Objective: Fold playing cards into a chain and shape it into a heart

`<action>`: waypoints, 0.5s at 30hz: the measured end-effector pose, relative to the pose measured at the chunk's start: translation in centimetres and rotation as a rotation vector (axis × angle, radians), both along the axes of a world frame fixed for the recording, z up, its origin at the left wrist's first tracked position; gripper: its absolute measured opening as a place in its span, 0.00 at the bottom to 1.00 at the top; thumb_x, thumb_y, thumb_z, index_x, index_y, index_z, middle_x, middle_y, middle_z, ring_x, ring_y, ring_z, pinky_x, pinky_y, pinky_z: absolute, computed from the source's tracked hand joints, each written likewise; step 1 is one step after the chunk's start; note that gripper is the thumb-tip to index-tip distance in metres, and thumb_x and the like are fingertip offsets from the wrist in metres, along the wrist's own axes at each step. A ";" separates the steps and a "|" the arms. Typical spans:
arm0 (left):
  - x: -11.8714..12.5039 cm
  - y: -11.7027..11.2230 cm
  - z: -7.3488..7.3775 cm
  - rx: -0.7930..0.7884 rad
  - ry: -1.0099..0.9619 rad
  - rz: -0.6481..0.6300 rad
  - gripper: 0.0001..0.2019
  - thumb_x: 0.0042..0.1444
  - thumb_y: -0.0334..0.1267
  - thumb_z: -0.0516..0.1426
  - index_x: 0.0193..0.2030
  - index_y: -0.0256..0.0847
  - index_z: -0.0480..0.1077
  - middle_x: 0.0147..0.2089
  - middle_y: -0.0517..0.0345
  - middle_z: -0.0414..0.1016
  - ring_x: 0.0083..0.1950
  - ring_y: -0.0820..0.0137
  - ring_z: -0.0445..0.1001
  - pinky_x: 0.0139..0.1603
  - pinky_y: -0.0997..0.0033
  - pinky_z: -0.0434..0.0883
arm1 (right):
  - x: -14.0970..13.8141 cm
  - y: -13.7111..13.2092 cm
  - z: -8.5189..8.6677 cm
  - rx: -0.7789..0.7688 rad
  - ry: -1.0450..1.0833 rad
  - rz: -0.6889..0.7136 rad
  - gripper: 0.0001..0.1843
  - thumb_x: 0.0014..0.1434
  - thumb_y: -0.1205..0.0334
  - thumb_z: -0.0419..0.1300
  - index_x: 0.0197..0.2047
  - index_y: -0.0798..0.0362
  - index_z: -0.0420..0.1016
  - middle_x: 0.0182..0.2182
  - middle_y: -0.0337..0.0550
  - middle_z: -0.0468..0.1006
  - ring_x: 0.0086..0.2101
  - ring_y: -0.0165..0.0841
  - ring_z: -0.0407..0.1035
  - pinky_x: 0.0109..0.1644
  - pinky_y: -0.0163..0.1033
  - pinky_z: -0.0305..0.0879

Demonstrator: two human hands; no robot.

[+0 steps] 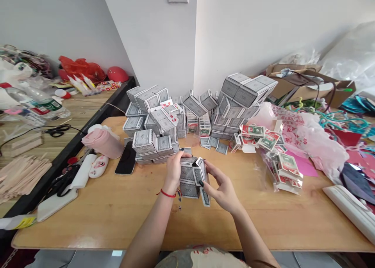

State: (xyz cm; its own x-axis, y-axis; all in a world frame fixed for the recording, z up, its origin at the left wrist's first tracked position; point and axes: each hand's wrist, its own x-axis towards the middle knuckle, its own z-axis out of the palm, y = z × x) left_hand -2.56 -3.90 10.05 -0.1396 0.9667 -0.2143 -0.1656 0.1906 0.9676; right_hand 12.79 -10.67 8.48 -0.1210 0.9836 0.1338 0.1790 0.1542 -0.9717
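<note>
Above the table's front half, a block of folded playing cards (188,190), grey-patterned on its faces, is between my hands. My left hand (175,168) grips its left side, with the thumb over the top edge. At the block's right side, the fingers of my right hand (220,186) close on a folded playing card (198,175) that stands tilted against it. The lower right card flap sticks out at an angle. Just beyond my hands stands a stack of card cubes (145,143), with a few red-heart cards (170,115) showing near its top.
More card cubes (234,90) are piled at the back right. Opened card boxes (287,168) and plastic bags (316,131) lie to the right. A phone (125,158), a pink cloth roll (104,143) and black scissors (68,180) lie on the left of the wooden table (117,213).
</note>
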 end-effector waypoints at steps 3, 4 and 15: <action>0.1 0.0 0.2 -0.017 -0.019 -0.011 0.14 0.47 0.42 0.51 0.21 0.36 0.73 0.25 0.54 0.76 0.29 0.68 0.72 0.35 0.71 0.67 | 0.1 0.1 0.1 -0.005 -0.013 -0.013 0.31 0.51 0.59 0.59 0.58 0.51 0.58 0.55 0.48 0.65 0.53 0.41 0.60 0.58 0.48 0.56; 0.2 0.0 0.2 -0.023 -0.029 -0.020 0.14 0.47 0.42 0.51 0.21 0.36 0.73 0.25 0.54 0.76 0.29 0.68 0.72 0.34 0.72 0.67 | 0.2 0.2 0.2 -0.009 -0.017 -0.019 0.31 0.51 0.59 0.59 0.58 0.50 0.58 0.55 0.47 0.65 0.53 0.41 0.60 0.57 0.48 0.56; 0.4 -0.2 0.2 -0.046 -0.041 -0.075 0.12 0.45 0.40 0.52 0.21 0.36 0.72 0.25 0.55 0.75 0.30 0.69 0.72 0.34 0.72 0.67 | 0.6 0.4 0.0 -0.054 -0.072 -0.076 0.32 0.50 0.58 0.60 0.58 0.51 0.58 0.54 0.47 0.66 0.52 0.41 0.61 0.57 0.48 0.56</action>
State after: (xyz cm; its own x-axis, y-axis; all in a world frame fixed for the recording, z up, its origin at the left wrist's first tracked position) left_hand -2.11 -4.07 10.25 -0.0572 0.9632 -0.2627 -0.1882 0.2480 0.9503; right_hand 13.39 -10.29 8.49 -0.0530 0.9959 0.0739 0.2582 0.0852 -0.9623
